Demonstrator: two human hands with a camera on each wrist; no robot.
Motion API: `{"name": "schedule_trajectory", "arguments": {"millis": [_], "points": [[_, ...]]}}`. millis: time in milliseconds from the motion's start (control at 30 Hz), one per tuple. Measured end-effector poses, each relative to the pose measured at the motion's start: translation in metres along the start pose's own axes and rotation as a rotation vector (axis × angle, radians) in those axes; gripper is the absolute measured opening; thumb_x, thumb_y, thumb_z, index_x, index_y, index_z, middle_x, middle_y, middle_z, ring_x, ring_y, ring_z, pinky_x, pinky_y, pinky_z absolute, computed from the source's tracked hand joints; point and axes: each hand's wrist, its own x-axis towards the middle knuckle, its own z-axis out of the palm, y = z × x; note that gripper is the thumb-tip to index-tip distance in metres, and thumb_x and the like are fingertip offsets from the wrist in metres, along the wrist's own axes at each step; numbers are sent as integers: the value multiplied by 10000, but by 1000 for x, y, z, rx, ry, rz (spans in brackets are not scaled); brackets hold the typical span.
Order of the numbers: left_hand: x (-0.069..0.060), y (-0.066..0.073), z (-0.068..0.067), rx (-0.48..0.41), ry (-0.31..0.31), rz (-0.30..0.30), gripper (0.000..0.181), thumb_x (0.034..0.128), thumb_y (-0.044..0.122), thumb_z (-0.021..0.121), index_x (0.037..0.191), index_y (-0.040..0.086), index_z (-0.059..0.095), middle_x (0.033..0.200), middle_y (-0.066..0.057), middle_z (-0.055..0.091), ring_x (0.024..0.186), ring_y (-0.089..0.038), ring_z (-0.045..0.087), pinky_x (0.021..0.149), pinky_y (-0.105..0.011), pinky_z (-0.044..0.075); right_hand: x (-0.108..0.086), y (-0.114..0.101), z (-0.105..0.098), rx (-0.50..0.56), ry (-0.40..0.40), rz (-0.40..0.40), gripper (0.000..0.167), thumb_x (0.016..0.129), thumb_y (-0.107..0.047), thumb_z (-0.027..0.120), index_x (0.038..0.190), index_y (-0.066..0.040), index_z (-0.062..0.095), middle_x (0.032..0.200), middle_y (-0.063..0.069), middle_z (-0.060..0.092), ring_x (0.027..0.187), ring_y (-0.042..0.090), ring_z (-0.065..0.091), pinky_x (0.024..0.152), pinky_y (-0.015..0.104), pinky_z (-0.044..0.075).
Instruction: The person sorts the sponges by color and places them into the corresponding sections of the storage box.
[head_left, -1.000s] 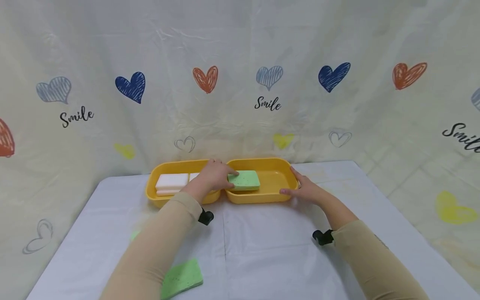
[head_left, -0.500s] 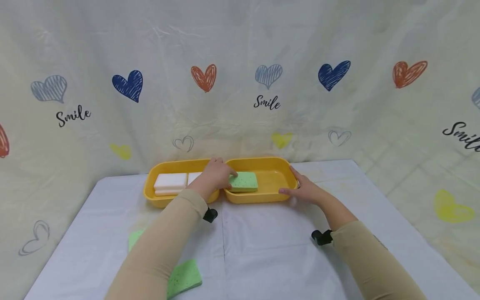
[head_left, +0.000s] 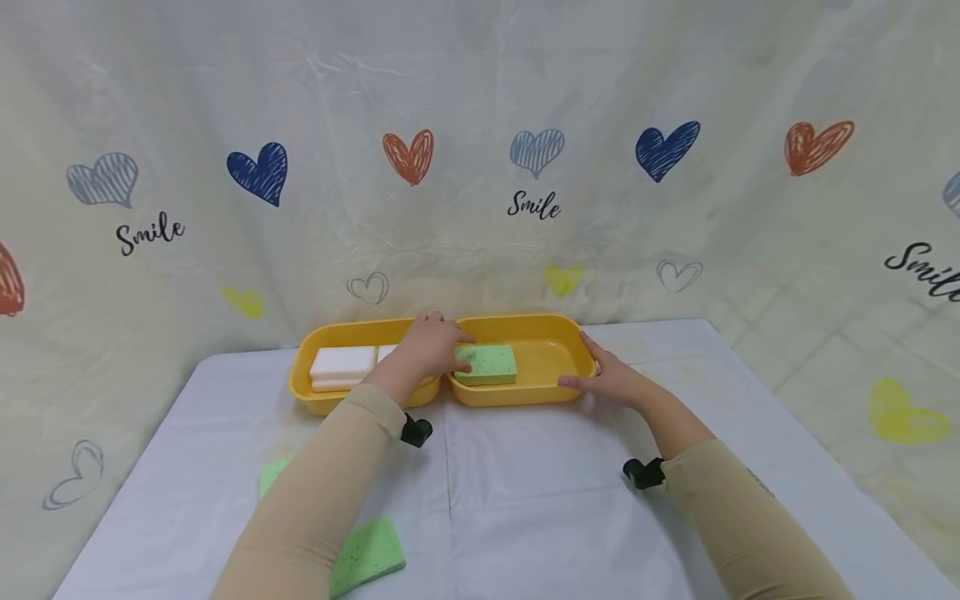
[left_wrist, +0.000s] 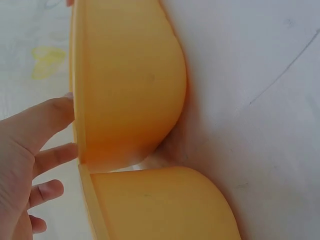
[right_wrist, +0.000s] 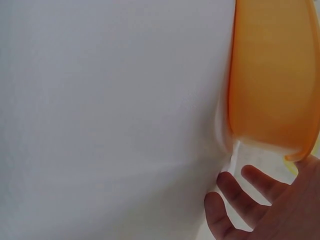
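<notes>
Two yellow trays stand side by side at the back of the table. In the right yellow tray (head_left: 551, 400), a green sponge (head_left: 491, 364) lies flat at the left end. My left hand (head_left: 426, 348) reaches over where the trays meet, its thumb and a fingertip spread over that sponge's left edge. The left wrist view shows its fingers apart and loosely bent beside the rims. White sponges (head_left: 342, 362) sit in the left yellow tray (head_left: 315, 402), partly behind this hand. My right hand (head_left: 611, 379) holds the right tray's right end, thumb over the front rim, index finger along the end.
A loose green sponge (head_left: 371, 554) lies on the white tablecloth (head_left: 525, 500) near the front, and another green sponge (head_left: 272, 473) lies farther left. My left sleeve partly covers both. A sheet printed with hearts hangs directly behind the trays.
The green sponge in the right tray has settled slightly lower and flatter. My left thumb and finger have loosened from its edge. My right hand keeps its place on the tray.
</notes>
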Motion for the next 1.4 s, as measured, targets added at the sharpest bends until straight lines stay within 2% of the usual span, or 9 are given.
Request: {"name": "schedule_trajectory", "arguments": {"millis": [333, 500, 700, 900, 1067, 1200, 1400], "points": [[-15, 1, -6, -62, 54, 1, 557, 863, 518, 726, 1365, 300, 621, 1394, 17, 573, 1236, -286, 443, 1095, -468, 293, 0, 3, 3, -2, 1, 13, 1118, 863, -612, 664, 1595, -223, -86, 1625, 264, 59, 1452, 521, 103, 1124, 694, 138], [-32, -2, -13, -116, 81, 5, 553, 858, 497, 741, 1360, 294, 627, 1382, 19, 583, 1239, -267, 447, 1110, -473, 300, 0, 6, 2, 0, -3, 25, 1124, 861, -614, 665, 1593, -231, -97, 1625, 265, 52, 1450, 526, 100, 1121, 699, 136], [-57, -18, -18, -112, 104, 19, 571, 870, 513, 720, 1383, 289, 605, 1379, 34, 590, 1269, -273, 450, 1119, -492, 309, -2, 6, 0, 2, -9, 30, 1141, 851, -631, 665, 1590, -231, -107, 1624, 268, 47, 1449, 527, 105, 1118, 699, 147], [-94, -38, -18, -98, 125, 5, 565, 866, 518, 722, 1368, 277, 621, 1332, 21, 626, 1222, -280, 486, 1086, -479, 332, -1, 5, 0, -5, -3, 20, 1139, 855, -631, 661, 1590, -223, -107, 1619, 280, 44, 1443, 537, 105, 1113, 708, 142], [-135, -59, -11, -76, 174, 18, 547, 849, 481, 754, 1335, 253, 650, 1293, -5, 652, 1166, -307, 523, 998, -511, 379, 1, 3, 1, -3, -15, 9, 1127, 864, -621, 657, 1590, -224, -108, 1622, 275, 38, 1448, 532, 96, 1118, 703, 136], [-168, -74, -3, -93, 186, -13, 544, 823, 444, 791, 1316, 254, 664, 1264, 10, 666, 1139, -295, 539, 954, -521, 387, 3, 2, 2, 1, -21, 13, 1137, 856, -633, 659, 1589, -228, -110, 1622, 274, 33, 1448, 532, 94, 1118, 704, 135], [-207, -88, 6, -94, 160, -84, 548, 813, 463, 791, 1303, 247, 673, 1250, -18, 670, 1121, -309, 550, 927, -532, 393, 5, 3, 2, 8, -28, 25, 1149, 846, -647, 661, 1586, -244, -120, 1625, 267, 19, 1446, 537, 82, 1113, 711, 133]]}}
